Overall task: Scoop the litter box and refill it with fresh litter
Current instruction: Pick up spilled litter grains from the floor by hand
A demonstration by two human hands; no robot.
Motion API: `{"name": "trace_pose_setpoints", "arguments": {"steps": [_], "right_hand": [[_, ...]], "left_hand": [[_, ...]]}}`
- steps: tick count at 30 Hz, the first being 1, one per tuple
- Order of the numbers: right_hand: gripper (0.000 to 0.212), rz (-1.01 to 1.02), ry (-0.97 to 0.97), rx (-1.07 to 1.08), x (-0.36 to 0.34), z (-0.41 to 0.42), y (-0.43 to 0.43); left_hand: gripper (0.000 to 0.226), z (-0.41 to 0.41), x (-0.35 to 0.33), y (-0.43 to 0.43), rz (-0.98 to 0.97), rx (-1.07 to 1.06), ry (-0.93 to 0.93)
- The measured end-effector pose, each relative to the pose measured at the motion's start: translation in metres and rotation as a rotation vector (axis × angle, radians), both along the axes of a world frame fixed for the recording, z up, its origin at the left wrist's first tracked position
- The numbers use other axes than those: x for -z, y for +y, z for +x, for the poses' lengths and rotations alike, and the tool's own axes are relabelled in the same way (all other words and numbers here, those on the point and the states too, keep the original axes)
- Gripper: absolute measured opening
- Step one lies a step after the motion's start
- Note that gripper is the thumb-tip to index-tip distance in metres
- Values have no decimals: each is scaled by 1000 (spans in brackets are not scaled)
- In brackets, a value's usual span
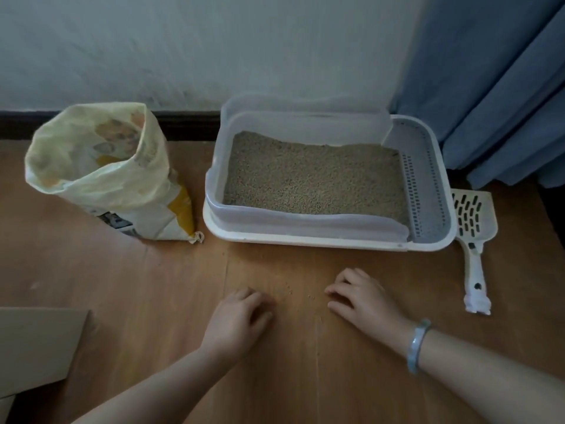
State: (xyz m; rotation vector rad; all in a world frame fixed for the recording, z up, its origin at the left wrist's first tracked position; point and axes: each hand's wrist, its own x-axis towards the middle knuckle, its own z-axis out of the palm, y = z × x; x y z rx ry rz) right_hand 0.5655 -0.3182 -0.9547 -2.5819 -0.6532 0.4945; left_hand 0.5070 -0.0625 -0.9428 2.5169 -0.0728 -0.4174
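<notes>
Head view looks down on a wooden floor [153, 286], with the litter box [330, 241] at about 1 o'clock, close to the wall. It holds a wide, quite even bed of tan litter [312, 179]. An open bag [101, 172] stands upright at 10 o'clock, apart from the box. The scoop [472, 228] lies flat on the floor at 3 o'clock, just beside the right end of the box, and no hand touches it. Both hands are low, near 6 o'clock. The left hand [238, 316] rests on the floor with its fingers loosely curled under, and I see nothing in it. The right hand [360, 298], with a bracelet [419, 344] on its wrist, has bent fingers with the tips on the floor, and it also holds nothing. Between the hands lie a few stray grains [308, 296]. I judge that the box looks already filled and that the step in hand is to gather the spilled grains. The next move probably calls for a fine pinch, or a sweep with the side of one hand toward the other, because the grains are small and will roll easily. A piece of cardboard [36, 344] lies at 8 o'clock.
</notes>
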Motion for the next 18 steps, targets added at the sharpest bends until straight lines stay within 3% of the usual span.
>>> {"name": "trace_pose_setpoints", "arguments": {"steps": [3,8,18], "right_hand": [[32,30,-95,-17,10,2,15],[40,119,-85,-23,18,0,22],[15,185,-177,-125,23,0,25]], "left_hand": [[21,-7,3,-2,-15,-3,-1],[18,-8,3,-3,-51,-73,8],[17,4,-3,-10,-65,-97,43]]}}
